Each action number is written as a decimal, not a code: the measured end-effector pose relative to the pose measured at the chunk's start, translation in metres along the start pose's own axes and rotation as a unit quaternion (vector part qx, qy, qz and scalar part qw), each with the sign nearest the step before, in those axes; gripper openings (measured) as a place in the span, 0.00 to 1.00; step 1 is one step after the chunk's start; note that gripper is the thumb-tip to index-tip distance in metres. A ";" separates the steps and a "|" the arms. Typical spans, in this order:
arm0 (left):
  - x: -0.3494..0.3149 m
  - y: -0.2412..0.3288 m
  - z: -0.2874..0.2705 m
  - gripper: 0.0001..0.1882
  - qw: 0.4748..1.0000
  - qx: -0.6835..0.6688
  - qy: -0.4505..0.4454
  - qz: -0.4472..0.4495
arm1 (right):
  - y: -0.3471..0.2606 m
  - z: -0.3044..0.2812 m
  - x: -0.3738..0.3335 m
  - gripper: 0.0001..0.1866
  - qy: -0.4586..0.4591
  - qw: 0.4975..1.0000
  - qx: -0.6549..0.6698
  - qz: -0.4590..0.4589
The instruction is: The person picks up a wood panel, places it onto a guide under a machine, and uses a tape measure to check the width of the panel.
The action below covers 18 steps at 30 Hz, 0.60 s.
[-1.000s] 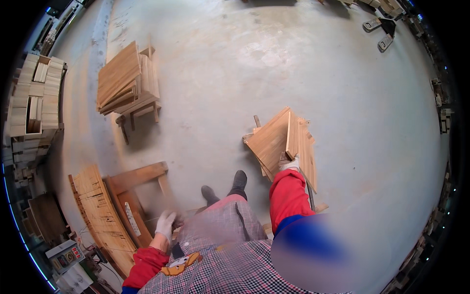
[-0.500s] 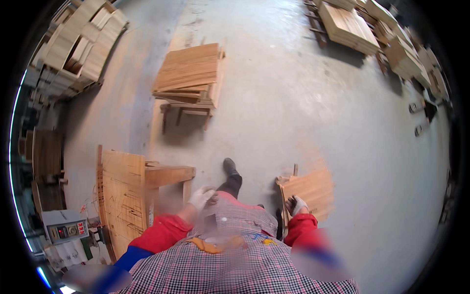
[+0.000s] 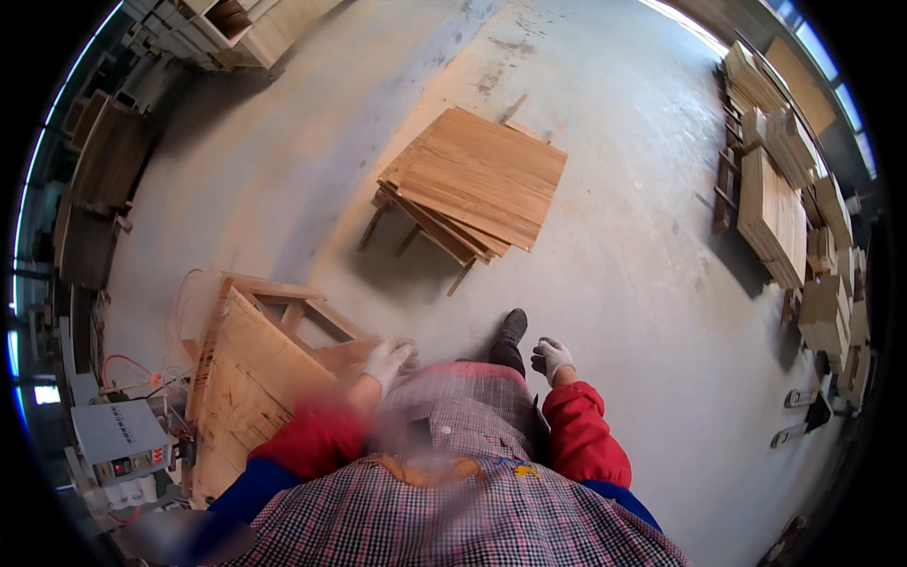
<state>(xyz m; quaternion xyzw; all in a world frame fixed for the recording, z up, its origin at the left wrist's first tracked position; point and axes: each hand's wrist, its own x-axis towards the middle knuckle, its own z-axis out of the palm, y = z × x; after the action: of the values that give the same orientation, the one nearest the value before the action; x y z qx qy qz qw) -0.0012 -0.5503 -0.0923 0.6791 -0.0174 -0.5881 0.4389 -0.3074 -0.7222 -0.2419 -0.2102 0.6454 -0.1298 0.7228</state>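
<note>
My left hand (image 3: 390, 364), in a pale work glove, hangs in front of the checked apron (image 3: 444, 510) near the wooden stand on the left. Its fingers are loosely bent and apart, with nothing visible in them. On the other side my right hand (image 3: 554, 359), gloved too, hovers over the floor next to my dark shoe (image 3: 514, 326). Its fingers curl slightly, apart, and no object shows there. Ahead, a stack of brown wooden panels (image 3: 482, 175) lies fanned out on a low stand, beyond the reach of both hands.
A wooden bench with a tilted light board (image 3: 250, 387) stands close at left, beside a grey control box (image 3: 121, 439) and loose cables. Pallets of stacked boards (image 3: 775, 217) line the right; pale wooden stacks (image 3: 255, 38) stand far left. Grey floor (image 3: 624, 265) stretches between.
The view has turned, and the panel stack appears nearer and farther right. The wooden panel beside my right hand has left the view. Both hands still hang in front of me.
</note>
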 end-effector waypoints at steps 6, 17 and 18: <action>0.018 0.004 -0.018 0.11 0.989 -0.081 0.117 0.031 | -0.124 0.102 0.101 0.18 -0.010 0.998 -0.067 -0.001; -0.031 -0.021 0.030 0.15 0.926 -0.246 0.286 0.002 | -0.200 0.126 0.201 0.28 -0.061 0.957 0.137 0.249; -0.043 -0.028 0.035 0.16 0.934 -0.226 0.277 -0.004 | -0.205 0.133 0.190 0.28 -0.062 0.952 0.134 0.267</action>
<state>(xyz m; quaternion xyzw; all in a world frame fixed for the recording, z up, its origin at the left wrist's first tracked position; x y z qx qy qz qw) -0.0566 -0.5302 -0.0727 0.6978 0.2410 -0.3664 0.5664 -0.1336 -0.9712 -0.3013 0.0611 0.6082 -0.0037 0.7914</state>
